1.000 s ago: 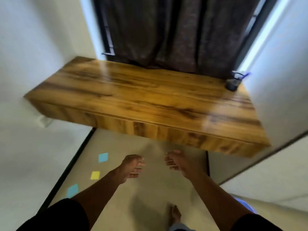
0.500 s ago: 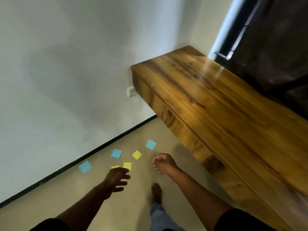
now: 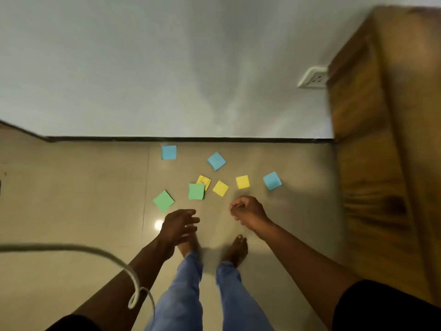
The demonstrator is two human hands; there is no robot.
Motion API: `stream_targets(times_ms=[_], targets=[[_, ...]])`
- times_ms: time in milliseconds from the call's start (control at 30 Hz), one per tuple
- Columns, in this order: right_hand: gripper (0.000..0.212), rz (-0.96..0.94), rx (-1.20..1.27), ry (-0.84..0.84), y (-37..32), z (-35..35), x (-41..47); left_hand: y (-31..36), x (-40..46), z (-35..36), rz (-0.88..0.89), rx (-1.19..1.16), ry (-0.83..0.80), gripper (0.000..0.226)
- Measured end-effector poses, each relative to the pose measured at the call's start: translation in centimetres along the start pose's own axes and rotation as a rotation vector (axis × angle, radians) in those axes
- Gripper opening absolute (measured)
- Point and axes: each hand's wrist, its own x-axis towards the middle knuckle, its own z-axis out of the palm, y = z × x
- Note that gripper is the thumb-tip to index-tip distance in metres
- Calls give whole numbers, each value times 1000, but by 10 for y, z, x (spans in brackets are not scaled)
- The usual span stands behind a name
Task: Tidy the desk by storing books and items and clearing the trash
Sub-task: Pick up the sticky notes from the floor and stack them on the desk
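Head view, left hand [image 3: 178,225] fingers spread – right hand [image 3: 248,211] curled, empty, above sticky notes [image 3: 220,188]

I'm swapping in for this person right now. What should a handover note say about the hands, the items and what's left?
Left hand: open, fingers spread, holding nothing, above the floor.
Right hand: fingers curled; nothing clearly in its grip.
Sticky notes lie scattered on the floor by the wall: three blue, three yellow, two green.
The desk stands to the right.
Done: none picked up.
Left: gather all eight.
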Motion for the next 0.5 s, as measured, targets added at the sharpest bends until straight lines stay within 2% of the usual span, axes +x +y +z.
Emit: stream_targets(times_ms=[100, 200, 300, 400, 500], targets=[[7, -6, -99, -48, 15, 37, 60, -14, 65, -1, -27, -65, 35, 23], [6, -46, -227, -78, 29, 81, 126, -35, 143, -14, -30, -20, 38, 23], [15, -73, -357, -101, 40, 124, 194, -55, 217, -36, -36, 76, 43, 22], [21, -121, -453, -89, 52, 168, 261, -89, 299, -69, -80, 181, 69, 31], [33, -201, -541, -90, 70, 209, 331, -126, 373, -95, -108, 252, 107, 24]])
